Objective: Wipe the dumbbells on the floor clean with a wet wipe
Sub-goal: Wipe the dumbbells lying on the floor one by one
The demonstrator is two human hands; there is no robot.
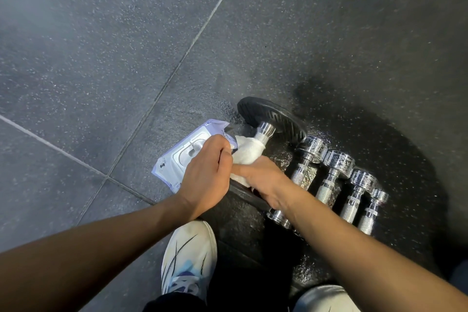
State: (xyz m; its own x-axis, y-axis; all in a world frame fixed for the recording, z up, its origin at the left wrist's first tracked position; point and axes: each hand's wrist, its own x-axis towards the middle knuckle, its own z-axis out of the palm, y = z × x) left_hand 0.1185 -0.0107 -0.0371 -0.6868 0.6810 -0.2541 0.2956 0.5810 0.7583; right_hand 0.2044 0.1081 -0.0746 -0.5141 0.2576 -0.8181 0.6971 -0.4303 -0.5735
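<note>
A large dumbbell with black rubber plates (272, 119) lies on the floor, its chrome handle wrapped in a white wet wipe (249, 151). My left hand (206, 172) is closed over one end of the wipe. My right hand (263, 181) grips the wipe around the handle, near the closer plate. To the right lie several small chrome dumbbells (331, 180) side by side, touching each other. The big dumbbell's near plate is mostly hidden under my hands.
A pale purple pack of wet wipes (177, 157) lies on the floor just left of my hands. My white shoe (188, 258) stands below them, a second shoe at the bottom right. Dark speckled rubber floor tiles (101, 58) stretch away to the left and up.
</note>
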